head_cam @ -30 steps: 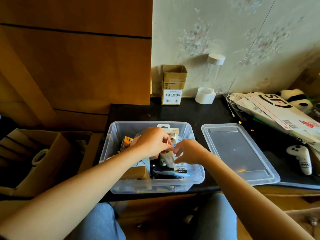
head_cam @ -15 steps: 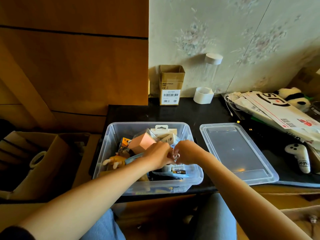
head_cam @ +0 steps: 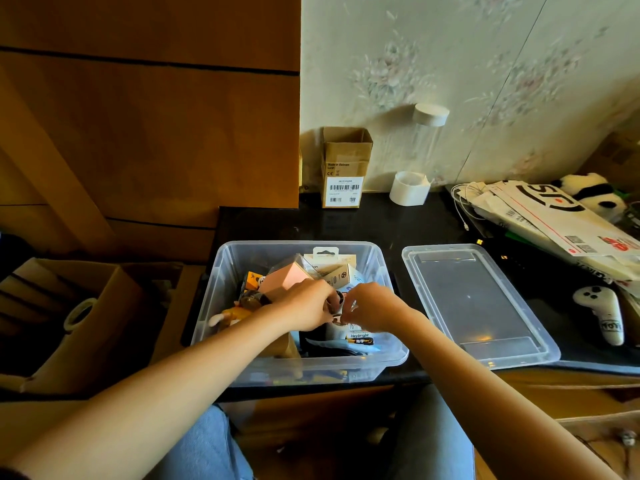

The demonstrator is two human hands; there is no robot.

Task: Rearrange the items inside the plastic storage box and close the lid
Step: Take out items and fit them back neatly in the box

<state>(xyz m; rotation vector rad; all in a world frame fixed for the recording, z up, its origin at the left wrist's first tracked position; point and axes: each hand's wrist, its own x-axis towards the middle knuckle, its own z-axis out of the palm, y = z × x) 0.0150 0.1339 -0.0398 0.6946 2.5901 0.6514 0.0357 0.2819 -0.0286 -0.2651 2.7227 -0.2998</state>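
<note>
The plastic storage box (head_cam: 379,268) is clear, rectangular and open-topped, standing at the near edge of the black tabletop (head_cam: 381,223). It is crowded with small goods: a pink box (head_cam: 294,277) tilted toward the back left, white retail cartons (head_cam: 341,273) behind the middle, a yellow toy figure (head_cam: 233,313) by the left wall, and a dark packet marked Heybright (head_cam: 358,337) near the front. The lid (head_cam: 478,306), clear and flat, lies just right of the box, apart from it.
</note>
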